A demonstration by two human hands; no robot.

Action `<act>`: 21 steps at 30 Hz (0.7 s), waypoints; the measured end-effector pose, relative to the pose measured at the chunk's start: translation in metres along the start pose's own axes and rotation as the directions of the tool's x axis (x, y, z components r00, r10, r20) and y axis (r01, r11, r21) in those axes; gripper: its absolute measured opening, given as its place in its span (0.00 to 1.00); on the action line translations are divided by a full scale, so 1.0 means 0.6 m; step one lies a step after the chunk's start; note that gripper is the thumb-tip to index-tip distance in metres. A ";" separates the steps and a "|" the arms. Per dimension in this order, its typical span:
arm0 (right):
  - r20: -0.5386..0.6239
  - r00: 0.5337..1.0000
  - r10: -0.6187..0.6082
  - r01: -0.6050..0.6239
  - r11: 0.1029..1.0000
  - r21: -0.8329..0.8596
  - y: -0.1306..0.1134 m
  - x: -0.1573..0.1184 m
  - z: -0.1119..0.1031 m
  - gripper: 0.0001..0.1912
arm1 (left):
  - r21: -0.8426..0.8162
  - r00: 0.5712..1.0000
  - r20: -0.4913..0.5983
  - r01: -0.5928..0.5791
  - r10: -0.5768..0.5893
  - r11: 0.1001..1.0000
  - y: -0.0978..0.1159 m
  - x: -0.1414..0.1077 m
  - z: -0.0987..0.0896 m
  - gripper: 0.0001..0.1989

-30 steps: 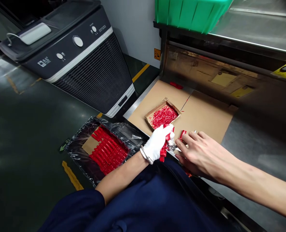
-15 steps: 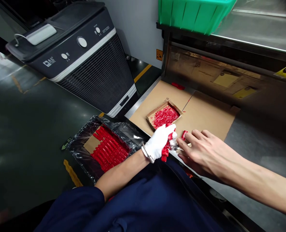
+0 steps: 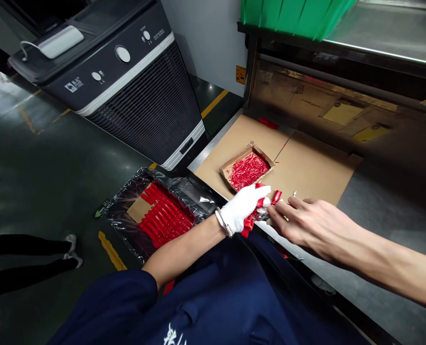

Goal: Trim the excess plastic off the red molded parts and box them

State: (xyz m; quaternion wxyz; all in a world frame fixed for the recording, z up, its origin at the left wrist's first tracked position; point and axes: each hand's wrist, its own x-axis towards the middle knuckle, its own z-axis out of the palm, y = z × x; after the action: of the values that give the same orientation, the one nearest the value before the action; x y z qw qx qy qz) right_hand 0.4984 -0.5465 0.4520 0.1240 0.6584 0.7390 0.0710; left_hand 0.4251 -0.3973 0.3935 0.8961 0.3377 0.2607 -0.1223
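My left hand point(image 3: 242, 207), in a white glove, is shut on a strip of red plastic parts point(image 3: 249, 222) at the near edge of the metal table. My bare right hand point(image 3: 308, 221) grips a small metal cutting tool point(image 3: 268, 215), its tip against the red strip. Just beyond them a small cardboard tray point(image 3: 247, 168) holds several loose red pieces. It rests on a flat cardboard sheet point(image 3: 306, 165).
A black plastic bag point(image 3: 169, 211) on the floor to the left holds several red strips on cardboard. A large black air cooler point(image 3: 126, 86) stands behind it. A green crate point(image 3: 292, 14) sits on the upper shelf. Another person's legs point(image 3: 26, 258) show at far left.
Both hands have shifted slightly up and right with the camera's drift. The right hand's fingers have drawn in closer to the red strip. Someone's legs have come into view at left.
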 end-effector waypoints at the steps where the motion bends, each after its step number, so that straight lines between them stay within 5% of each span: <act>1: 0.006 1.000 -0.001 0.001 1.000 0.007 0.002 -0.001 0.002 0.11 | -0.005 1.000 0.008 0.000 0.000 1.000 0.000 0.001 -0.001 0.17; 10: 0.085 0.991 0.101 -0.114 0.979 0.168 0.016 0.019 -0.001 0.13 | -0.053 0.997 -0.007 -0.072 0.072 0.996 0.006 0.011 -0.004 0.18; 21: 0.124 0.992 0.017 -0.062 0.925 0.374 0.045 0.035 0.029 0.16 | -0.171 0.998 -0.046 -0.051 0.044 0.984 -0.001 0.026 -0.014 0.16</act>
State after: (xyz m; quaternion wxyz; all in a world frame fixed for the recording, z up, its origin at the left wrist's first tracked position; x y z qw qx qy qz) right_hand 0.5268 -0.5233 0.4406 0.0375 0.6877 0.7168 -0.1089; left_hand 0.4348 -0.3929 0.3792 0.9188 0.2678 0.2812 -0.0708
